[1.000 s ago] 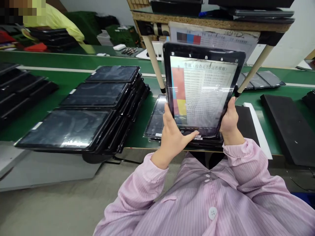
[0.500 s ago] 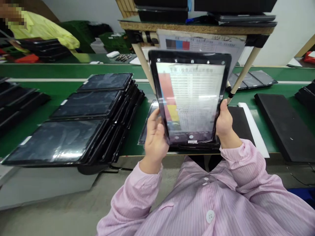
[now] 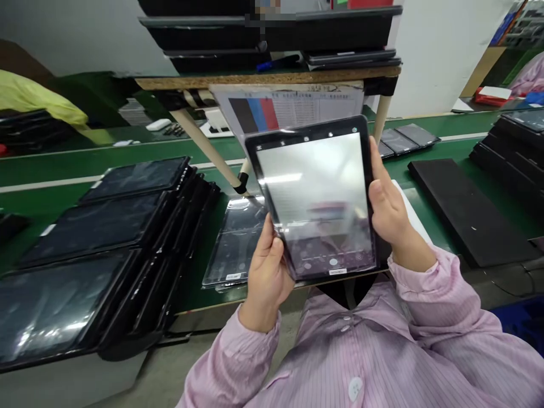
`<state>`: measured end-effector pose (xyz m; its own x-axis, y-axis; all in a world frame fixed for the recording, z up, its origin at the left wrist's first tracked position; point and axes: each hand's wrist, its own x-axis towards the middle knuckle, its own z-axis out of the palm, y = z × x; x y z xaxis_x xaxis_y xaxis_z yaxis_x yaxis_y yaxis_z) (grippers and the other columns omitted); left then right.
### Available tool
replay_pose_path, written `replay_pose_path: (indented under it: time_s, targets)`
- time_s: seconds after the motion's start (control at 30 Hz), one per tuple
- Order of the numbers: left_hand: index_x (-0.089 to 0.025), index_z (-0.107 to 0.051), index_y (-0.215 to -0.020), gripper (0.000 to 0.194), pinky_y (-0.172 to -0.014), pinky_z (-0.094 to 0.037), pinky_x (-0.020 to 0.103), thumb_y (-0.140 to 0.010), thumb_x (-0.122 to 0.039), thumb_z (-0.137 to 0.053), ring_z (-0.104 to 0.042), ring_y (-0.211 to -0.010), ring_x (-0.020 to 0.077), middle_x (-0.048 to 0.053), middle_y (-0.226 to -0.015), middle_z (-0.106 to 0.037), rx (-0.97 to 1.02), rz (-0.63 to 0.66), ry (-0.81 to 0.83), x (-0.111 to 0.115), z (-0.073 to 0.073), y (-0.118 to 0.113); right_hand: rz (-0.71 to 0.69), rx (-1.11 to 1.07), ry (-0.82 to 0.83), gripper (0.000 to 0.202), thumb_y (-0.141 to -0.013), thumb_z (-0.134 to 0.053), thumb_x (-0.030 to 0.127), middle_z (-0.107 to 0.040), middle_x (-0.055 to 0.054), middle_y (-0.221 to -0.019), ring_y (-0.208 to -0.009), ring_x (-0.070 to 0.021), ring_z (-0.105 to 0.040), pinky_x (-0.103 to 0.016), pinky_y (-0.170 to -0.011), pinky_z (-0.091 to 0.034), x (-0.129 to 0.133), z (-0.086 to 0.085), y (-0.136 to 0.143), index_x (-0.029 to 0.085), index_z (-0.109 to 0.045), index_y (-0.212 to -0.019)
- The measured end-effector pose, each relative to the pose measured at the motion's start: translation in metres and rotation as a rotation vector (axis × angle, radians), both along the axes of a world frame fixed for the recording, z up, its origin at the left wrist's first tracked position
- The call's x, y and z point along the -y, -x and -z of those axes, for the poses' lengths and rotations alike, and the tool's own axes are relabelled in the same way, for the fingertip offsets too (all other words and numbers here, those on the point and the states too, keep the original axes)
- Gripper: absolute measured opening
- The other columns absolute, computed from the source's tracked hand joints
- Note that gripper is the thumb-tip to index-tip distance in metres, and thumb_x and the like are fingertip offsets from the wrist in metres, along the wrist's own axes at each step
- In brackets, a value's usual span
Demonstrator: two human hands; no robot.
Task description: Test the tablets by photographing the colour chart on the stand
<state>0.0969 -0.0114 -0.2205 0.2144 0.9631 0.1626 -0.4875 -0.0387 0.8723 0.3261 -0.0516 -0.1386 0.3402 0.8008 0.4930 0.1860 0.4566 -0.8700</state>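
A black-framed tablet is held up in front of me, tilted, its lit screen showing a blurred camera picture with a row of icons along the top. My left hand grips its lower left edge, thumb at the front. Around the right edge, higher up, my right hand is closed. Behind the tablet hangs a printed sheet with dark, blue and red colour blocks, partly covered by it. Another tablet lies on the bench just left of my left hand.
Stacked tablets fill the left of the green bench. Black foam slabs lie at the right, more tablets behind. A shelf on pale legs stands ahead, loaded with dark devices. A person's yellow sleeve shows far left.
The view has swung to the right. The tablet has tilted, its right side now higher, and its screen has gone from the colour chart to a blurred pale picture. Both hands keep their hold.
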Motion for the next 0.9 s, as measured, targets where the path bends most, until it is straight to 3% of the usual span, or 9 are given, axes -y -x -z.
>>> replay_pose_path:
  time_s: [0.1,0.23,0.4,0.5,0.6,0.7,0.77,0.9]
  targets:
    - [-0.045,-0.065,-0.146,0.055,-0.119,-0.054,0.041,-0.092,-0.045,-0.081,-0.064,-0.141,0.0231,-0.003,-0.154,-0.066,-0.013,0.12,0.112,0.011,-0.007,-0.029,0.003,-0.144,-0.001,0.072,-0.097,-0.045,0.084,-0.052,0.008,-0.163,-0.161,-0.0275,-0.035,-0.051,-0.13,-0.039,0.0,0.017,-0.033,0.04,-0.058,-0.152]
    - [-0.032,-0.062,-0.151,0.054,-0.127,-0.046,0.048,-0.099,-0.045,-0.07,-0.059,-0.147,0.0281,0.003,-0.153,-0.066,-0.066,0.294,0.263,0.02,-0.012,-0.075,0.08,-0.39,0.183,0.069,-0.098,-0.042,0.082,-0.067,0.0,-0.148,-0.151,-0.0275,-0.051,-0.054,-0.121,-0.051,0.0,0.055,-0.087,0.035,-0.063,-0.144]
    - [-0.027,-0.052,-0.159,0.07,-0.136,-0.022,0.052,-0.096,-0.052,-0.072,-0.026,-0.165,0.0316,0.007,-0.177,-0.033,-0.335,0.303,0.32,0.016,0.011,-0.116,0.143,-0.481,0.355,0.067,-0.097,-0.052,0.077,-0.067,-0.006,-0.148,-0.147,-0.0267,-0.056,-0.055,-0.119,-0.053,-0.002,0.103,-0.132,0.028,-0.061,-0.142]
    - [-0.026,-0.053,-0.159,0.072,-0.136,-0.02,0.052,-0.095,-0.05,-0.074,-0.02,-0.167,0.032,0.008,-0.178,-0.03,-0.377,0.299,0.304,0.012,0.024,-0.123,0.157,-0.486,0.344,0.069,-0.091,-0.061,0.078,-0.067,-0.008,-0.148,-0.148,-0.0279,-0.055,-0.055,-0.119,-0.054,-0.004,0.115,-0.137,0.027,-0.063,-0.137]
    - [-0.028,-0.056,-0.155,0.061,-0.133,-0.031,0.051,-0.099,-0.046,-0.069,-0.037,-0.162,0.0302,0.008,-0.169,-0.049,-0.299,0.272,0.261,0.012,0.024,-0.12,0.152,-0.477,0.251,0.066,-0.089,-0.062,0.079,-0.066,-0.007,-0.149,-0.148,-0.0281,-0.055,-0.055,-0.124,-0.048,-0.002,0.108,-0.126,0.027,-0.067,-0.129]
    - [-0.032,-0.054,-0.157,0.065,-0.124,-0.047,0.048,-0.098,-0.052,-0.071,-0.059,-0.146,0.0282,0.008,-0.156,-0.064,-0.148,0.261,0.263,0.013,0.018,-0.11,0.125,-0.458,0.059,0.06,-0.094,-0.058,0.075,-0.061,-0.001,-0.155,-0.152,-0.025,-0.051,-0.052,-0.129,-0.043,0.011,0.084,-0.101,0.031,-0.067,-0.133]
    - [-0.037,-0.053,-0.158,0.07,-0.117,-0.055,0.044,-0.094,-0.055,-0.076,-0.065,-0.14,0.0271,0.005,-0.155,-0.065,-0.113,0.276,0.248,0.012,0.014,-0.1,0.124,-0.414,-0.022,0.057,-0.098,-0.053,0.072,-0.057,0.003,-0.159,-0.155,-0.0244,-0.047,-0.052,-0.128,-0.045,0.023,0.064,-0.083,0.036,-0.063,-0.141]
    - [-0.044,-0.054,-0.156,0.068,-0.111,-0.059,0.039,-0.093,-0.054,-0.078,-0.068,-0.137,0.025,0.002,-0.156,-0.064,-0.133,0.238,0.153,0.013,0.011,-0.081,0.063,-0.322,-0.033,0.062,-0.1,-0.05,0.074,-0.056,0.007,-0.16,-0.151,-0.0301,-0.051,-0.056,-0.119,-0.054,0.044,0.036,-0.059,0.046,-0.051,-0.154]
